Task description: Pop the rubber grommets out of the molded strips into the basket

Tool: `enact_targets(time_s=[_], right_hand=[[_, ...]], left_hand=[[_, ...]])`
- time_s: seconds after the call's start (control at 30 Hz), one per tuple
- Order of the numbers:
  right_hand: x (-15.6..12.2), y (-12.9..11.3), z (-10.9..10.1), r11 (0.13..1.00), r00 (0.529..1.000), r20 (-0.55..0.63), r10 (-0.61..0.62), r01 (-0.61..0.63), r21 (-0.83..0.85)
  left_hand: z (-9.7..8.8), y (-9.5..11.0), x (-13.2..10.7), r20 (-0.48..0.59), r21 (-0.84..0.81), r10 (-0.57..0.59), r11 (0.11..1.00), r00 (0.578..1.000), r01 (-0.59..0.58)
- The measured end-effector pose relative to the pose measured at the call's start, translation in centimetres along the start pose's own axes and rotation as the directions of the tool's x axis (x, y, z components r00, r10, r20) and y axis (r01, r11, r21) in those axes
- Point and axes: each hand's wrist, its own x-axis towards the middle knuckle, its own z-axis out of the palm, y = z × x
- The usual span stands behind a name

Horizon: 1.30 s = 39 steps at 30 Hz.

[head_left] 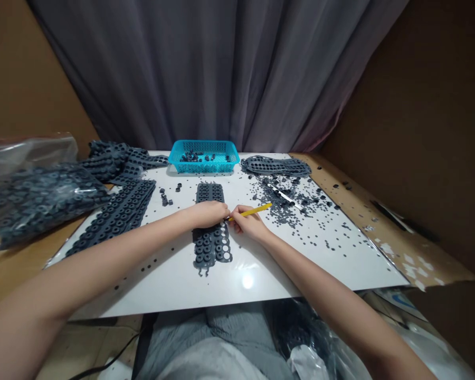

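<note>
A strip of dark rubber parts (209, 248) lies lengthwise before me, with rows of raised rings and several open holes along its lower right edge. My left hand (211, 214) rests across its middle, with the fingers closed together at the right edge; what they pinch is hidden. In my right hand (246, 222) is a slim yellow stick-like tool (257, 210), gripped like a pen. Its tip meets the strip's edge right beside my left fingertips. A few loose black pieces (164, 199) lie left of the strip.
Behind the strip stands a blue basket (203, 168) holding black pieces. More strips (113, 216) and a filled plastic bag (47, 198) lie left. At right are stacked perforated sheets (276, 165), scattered black discs (281, 211) and a white strip-like tool (287, 197). Cardboard walls flank the white table (162, 290).
</note>
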Motion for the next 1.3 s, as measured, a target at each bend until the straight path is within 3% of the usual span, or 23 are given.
enact_targets(time_s=[0.13, 0.23, 0.3, 0.4, 0.53, 0.6, 0.77, 0.93, 1.03, 1.13, 1.17, 1.2, 1.3], right_hand=[[-0.1, 0.2, 0.1, 1.000, 1.000, -0.004, 0.003, -0.003, -0.005], [0.0, 0.4, 0.1, 1.000, 1.000, 0.000, 0.000, 0.000, 0.010], [0.3, 0.6, 0.0, 0.999, 1.000, 0.008, 0.006, -0.006, 0.032], [0.9, 0.6, -0.4, 0.998, 1.000, -0.010, 0.000, 0.000, 0.070], [1.7, 0.6, -0.6, 0.996, 0.999, -0.030, -0.017, 0.020, 0.086], [1.9, 0.5, -0.5, 0.997, 1.000, -0.014, -0.012, 0.013, 0.074], [2.2, -0.1, -0.5, 1.000, 0.999, 0.036, 0.009, -0.010, 0.028], [2.2, -0.5, -0.9, 1.000, 0.997, 0.079, 0.018, -0.018, -0.006], [2.1, -0.4, -1.0, 1.000, 0.996, 0.091, 0.016, -0.016, -0.008], [2.2, -0.2, -1.0, 0.999, 0.993, 0.110, 0.028, -0.030, 0.020], [2.4, -0.1, -1.1, 0.999, 0.993, 0.116, 0.033, -0.038, 0.039], [2.6, 0.0, -1.1, 0.997, 0.993, 0.115, 0.033, -0.041, 0.066], [3.3, 0.4, -1.2, 0.990, 0.997, 0.071, 0.000, -0.010, 0.140]], left_hand=[[0.3, -0.6, -0.8, -0.110, -0.070, -0.103, 0.993, 0.989, 0.096], [-0.1, -1.8, -2.2, -0.248, -0.148, -0.243, 0.966, 0.938, 0.211], [-0.5, -2.3, -2.9, -0.282, -0.199, -0.296, 0.949, 0.913, 0.246], [-1.0, -2.1, -2.8, -0.266, -0.244, -0.252, 0.951, 0.931, 0.188], [-1.2, -1.6, -1.0, -0.152, -0.083, -0.036, 0.996, 0.988, 0.024], [-1.2, -1.6, -0.1, -0.078, -0.015, 0.008, 1.000, 0.997, -0.010], [-0.6, -1.5, 0.8, -0.004, 0.035, -0.001, 0.999, 1.000, 0.001], [0.9, -0.7, 0.0, -0.068, 0.022, -0.087, 0.996, 0.994, 0.089], [0.9, -1.2, -1.0, -0.189, -0.054, -0.215, 0.977, 0.958, 0.209], [-0.1, -2.2, -1.7, -0.315, -0.295, -0.413, 0.898, 0.855, 0.325], [-0.5, -2.5, -1.8, -0.316, -0.362, -0.432, 0.878, 0.844, 0.314], [-0.9, -2.7, -1.7, -0.302, -0.395, -0.409, 0.876, 0.861, 0.277], [-1.4, -2.9, -1.1, -0.225, -0.313, -0.195, 0.942, 0.955, 0.118]])
